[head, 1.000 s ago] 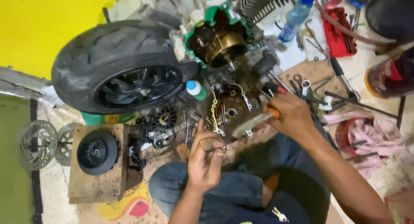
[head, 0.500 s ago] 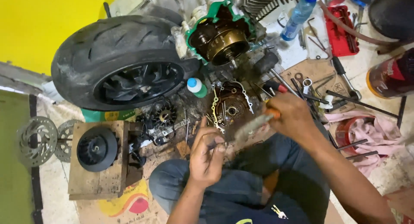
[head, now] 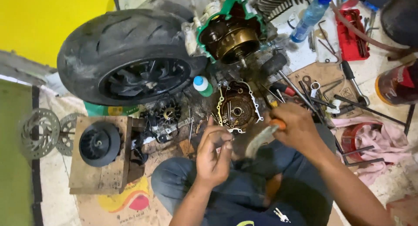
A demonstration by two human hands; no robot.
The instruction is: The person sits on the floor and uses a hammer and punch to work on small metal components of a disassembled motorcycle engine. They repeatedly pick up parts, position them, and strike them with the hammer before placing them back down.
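**Holding a brush over a stripped scooter engine**

Gripping an orange-handled brush (head: 261, 137) in a closed fist, the right hand (head: 296, 126) keeps the tool's pale bristles angled down and left, just in front of the open engine case (head: 237, 107). The left hand (head: 213, 154) sits just beside the bristle end, its fingers (head: 220, 141) pinched together on something too small to make out. Both hands hover above the person's knees (head: 183, 187), clad in dark blue-grey trousers, with the brush between them.

Directly beyond the hands, the engine case lies uncovered, a pale gasket outlining its round cavity. Above it, a brass-coloured rotor (head: 237, 39) shows inside a green-rimmed housing. A small white bottle with a blue cap (head: 202, 85) stands against the engine's left side, next to the large rear tyre (head: 126, 56) on its black wheel.

To the right, wrenches and screwdrivers (head: 318, 95) lie scattered on cardboard, near a pink rag (head: 383, 141), a red tool tray (head: 352, 32) and a clear plastic water bottle (head: 310, 15). At far left, a black pulley (head: 99, 143) rests on a wooden block (head: 85, 182), beside two brake discs (head: 41, 132).
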